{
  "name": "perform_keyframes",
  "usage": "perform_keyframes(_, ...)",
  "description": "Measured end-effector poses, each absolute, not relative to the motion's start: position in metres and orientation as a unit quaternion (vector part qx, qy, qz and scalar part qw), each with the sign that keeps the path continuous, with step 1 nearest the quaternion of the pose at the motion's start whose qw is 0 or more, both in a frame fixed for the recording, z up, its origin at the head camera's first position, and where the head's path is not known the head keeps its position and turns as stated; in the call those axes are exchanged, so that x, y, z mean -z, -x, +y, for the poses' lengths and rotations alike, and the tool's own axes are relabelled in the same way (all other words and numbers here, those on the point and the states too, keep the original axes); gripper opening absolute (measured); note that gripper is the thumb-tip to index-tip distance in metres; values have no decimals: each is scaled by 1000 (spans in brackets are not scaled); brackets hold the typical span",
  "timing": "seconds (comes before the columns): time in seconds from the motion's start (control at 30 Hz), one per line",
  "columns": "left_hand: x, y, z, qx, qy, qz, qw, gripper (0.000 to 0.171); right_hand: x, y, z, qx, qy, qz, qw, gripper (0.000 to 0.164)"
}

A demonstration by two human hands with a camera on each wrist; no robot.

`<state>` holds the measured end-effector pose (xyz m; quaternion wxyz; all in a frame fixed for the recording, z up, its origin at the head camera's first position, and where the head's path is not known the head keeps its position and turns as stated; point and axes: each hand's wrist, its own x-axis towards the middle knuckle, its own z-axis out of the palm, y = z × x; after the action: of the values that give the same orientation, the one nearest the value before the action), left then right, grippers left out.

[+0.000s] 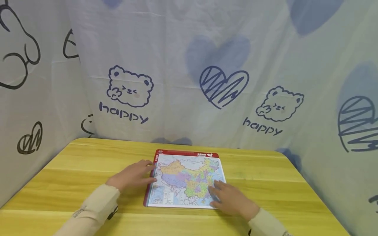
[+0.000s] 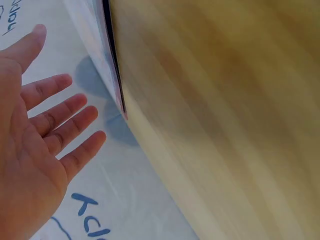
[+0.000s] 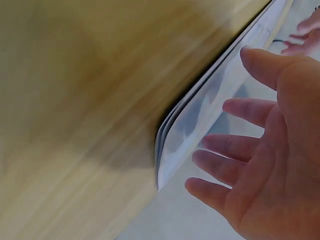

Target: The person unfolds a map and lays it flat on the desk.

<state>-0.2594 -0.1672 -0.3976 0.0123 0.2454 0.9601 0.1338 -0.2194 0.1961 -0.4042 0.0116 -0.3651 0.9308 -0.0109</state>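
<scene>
A flat map board [image 1: 189, 180] with a red band along its top and left lies on the wooden table, printed with a colourful map of China. By its left edge is my left hand [image 1: 134, 175], fingers spread and reaching just over the border. My right hand [image 1: 231, 198] hovers at the lower right edge, its fingertips overlapping the map in the head view. Seen from the right wrist, the board [image 3: 200, 107] shows thin stacked layers at its rounded corner, and the right palm [image 3: 280, 155] faces it with nothing held. The left palm [image 2: 30, 145] likewise holds nothing.
The yellow wood-grain table [image 1: 88, 164] has angled corners at the back. White curtains [image 1: 177, 42] printed with hearts, bears and the word "happy" surround it on the back and both sides.
</scene>
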Motion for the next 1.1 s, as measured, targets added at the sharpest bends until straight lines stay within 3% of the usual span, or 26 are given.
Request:
perform_keyframes(0.23, 399, 286, -147, -145, -222, 963, 47, 48, 408, 216, 187, -4, 351, 936, 33, 45)
perform_keyframes(0.5, 402, 305, -128, -128, -218, 966, 62, 41, 417, 209, 188, -18, 375, 927, 3, 45)
perform_keyframes(0.73, 398, 306, -119, -107, -209, 967, 96, 35, 417, 208, 192, -28, 384, 923, -28, 43)
perform_keyframes(1.1, 405, 296, -130, -76, -236, 966, 72, 37, 414, 217, 201, -25, 353, 935, 0, 42)
